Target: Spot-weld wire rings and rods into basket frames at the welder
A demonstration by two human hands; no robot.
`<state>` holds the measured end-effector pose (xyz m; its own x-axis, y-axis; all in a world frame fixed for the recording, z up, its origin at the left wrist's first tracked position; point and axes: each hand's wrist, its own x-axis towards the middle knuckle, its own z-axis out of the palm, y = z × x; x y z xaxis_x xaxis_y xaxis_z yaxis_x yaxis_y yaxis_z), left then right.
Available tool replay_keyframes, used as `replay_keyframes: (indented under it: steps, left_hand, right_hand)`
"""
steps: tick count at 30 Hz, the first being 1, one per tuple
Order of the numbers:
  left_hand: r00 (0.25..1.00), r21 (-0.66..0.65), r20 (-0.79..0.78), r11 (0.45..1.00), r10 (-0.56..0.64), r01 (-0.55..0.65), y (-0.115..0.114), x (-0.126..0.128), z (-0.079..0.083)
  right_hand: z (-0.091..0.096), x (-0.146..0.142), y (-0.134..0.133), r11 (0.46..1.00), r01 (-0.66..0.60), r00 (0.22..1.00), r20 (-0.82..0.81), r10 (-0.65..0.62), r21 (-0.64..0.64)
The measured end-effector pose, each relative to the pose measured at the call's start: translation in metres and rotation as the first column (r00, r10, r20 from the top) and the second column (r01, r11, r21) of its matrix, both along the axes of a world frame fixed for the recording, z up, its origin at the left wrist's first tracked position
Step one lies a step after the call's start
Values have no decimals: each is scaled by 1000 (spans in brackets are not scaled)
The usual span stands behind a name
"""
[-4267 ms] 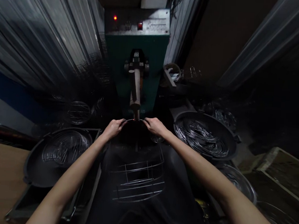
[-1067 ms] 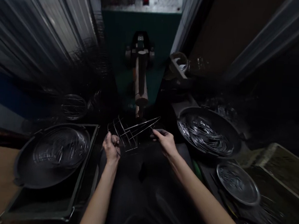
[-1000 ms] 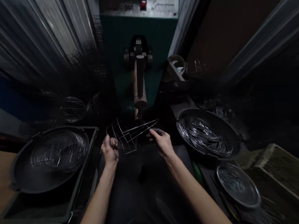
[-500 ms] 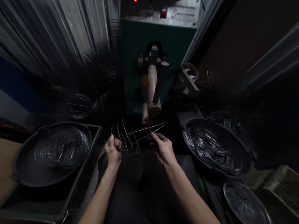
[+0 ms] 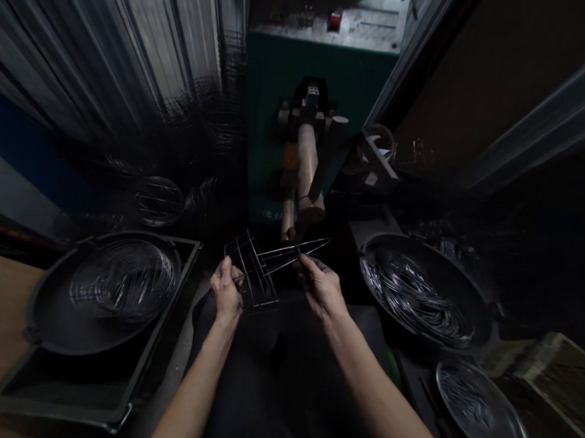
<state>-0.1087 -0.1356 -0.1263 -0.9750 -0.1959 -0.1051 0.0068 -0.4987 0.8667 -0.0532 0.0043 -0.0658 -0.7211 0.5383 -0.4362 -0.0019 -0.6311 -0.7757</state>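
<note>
I hold a small wire frame (image 5: 259, 270) of welded rods in both hands, just below the tip of the welding machine's copper arm (image 5: 306, 173). My left hand (image 5: 226, 293) is closed round the frame's lower left edge. My right hand (image 5: 319, 289) pinches the rods on its right side, where they run to a point. The frame is tilted, its pointed end toward the right.
The green welding machine (image 5: 280, 105) with a red light stands straight ahead. A black pan holding wire pieces (image 5: 111, 293) sits at the left in a tray. Another pan of curved wires (image 5: 417, 298) is at the right, a smaller dish (image 5: 482, 412) nearer me. Stacked wire parts (image 5: 158, 199) lie behind.
Earlier both hands held a larger wire basket up at the arm's tip. Over the last second the hands keep the frame near the tip; the view has shifted to the left.
</note>
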Motion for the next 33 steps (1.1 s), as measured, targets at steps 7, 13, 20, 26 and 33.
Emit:
replay_keyframes:
  steps: [7, 13, 20, 26, 33]
  left_hand:
    - [998, -2, 55, 1000, -14, 15, 0, -1, 3]
    - [995, 19, 96, 1000, -24, 22, -1, -6, 9]
    - [997, 33, 76, 999, -11, 8, -4, -5, 14]
    - [996, 58, 83, 998, 27, -32, 3, -10, 10]
    - [995, 27, 82, 998, 52, -55, -14, -24, 14]
  right_hand:
    - [-2, -5, 1, 999, 15, 1000, -3, -16, -42]
    - [3, -10, 1, 999, 9, 1000, 20, -8, -49]
    - [9, -7, -1, 996, -10, 1000, 16, 11, -84]
    - [4, 14, 7, 997, 36, 999, 12, -35, -75]
    - [3, 16, 11, 998, 12, 1000, -3, -13, -69]
